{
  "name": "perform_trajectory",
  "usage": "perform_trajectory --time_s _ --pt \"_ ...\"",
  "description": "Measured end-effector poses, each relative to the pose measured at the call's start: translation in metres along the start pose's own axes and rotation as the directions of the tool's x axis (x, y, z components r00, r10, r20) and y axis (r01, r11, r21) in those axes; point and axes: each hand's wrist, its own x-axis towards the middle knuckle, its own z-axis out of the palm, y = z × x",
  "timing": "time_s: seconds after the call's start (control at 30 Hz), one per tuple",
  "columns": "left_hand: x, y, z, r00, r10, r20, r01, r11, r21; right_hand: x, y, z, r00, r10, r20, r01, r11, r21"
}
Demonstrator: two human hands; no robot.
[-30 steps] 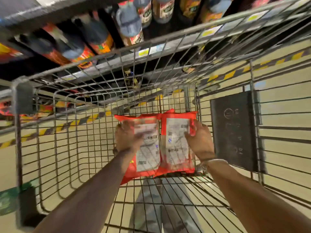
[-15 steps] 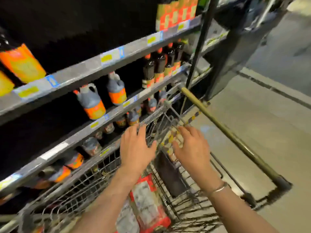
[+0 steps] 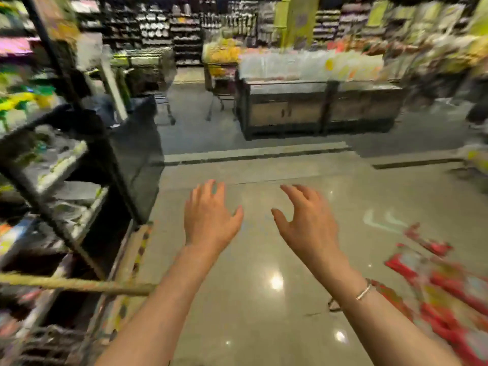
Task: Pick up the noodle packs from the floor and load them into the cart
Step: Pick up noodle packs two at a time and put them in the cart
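Note:
Several red noodle packs lie blurred on the shiny floor at the lower right. My left hand and my right hand hang in the air above bare floor, palms down, fingers spread and holding nothing. Both are well left of the packs. The cart shows only as its brass-coloured handle bar and a bit of wire basket at the lower left, left of my left forearm.
A dark shelf rack with goods stands on the left. Across the aisle sits a low display counter and other carts. Polished floor stretches ahead of my hands.
The two packs I held over the cart now lie in it and my hands are free. My view has swung right, away from the cart and shelf, toward the aisle and the packs on the floor.

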Motion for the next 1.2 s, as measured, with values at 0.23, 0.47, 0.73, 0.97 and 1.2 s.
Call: perform_trajectory --time_s 0.23,0.47,0.73,0.97,1.2 --pt "0.005 0.253 0.118 0.934 0.313 0.170 -0.268 0.932 -0.243 -0.020 0.234 -0.136 0.936 0.321 -0.147 -0.349 0.904 -0.248" --pt "-0.011 0.414 0.203 0.779 0.554 0.293 -0.446 0.818 -0.363 -0.058 0.378 -0.207 0.767 0.578 -0.279 -0.641 0.711 -0.289" --pt "0.030 0.503 0.304 0.678 0.631 0.379 -0.509 0.773 -0.378 -0.037 0.491 -0.189 0.644 0.729 -0.232 -0.757 0.566 -0.325" --pt "0.080 0.549 0.385 0.674 0.609 0.418 -0.492 0.792 -0.362 0.014 0.571 -0.146 0.608 0.778 -0.156 -0.775 0.539 -0.332" --pt "0.113 0.589 0.482 0.713 0.510 0.482 -0.407 0.860 -0.307 0.056 0.680 -0.097 0.635 0.772 -0.008 -0.717 0.586 -0.378"
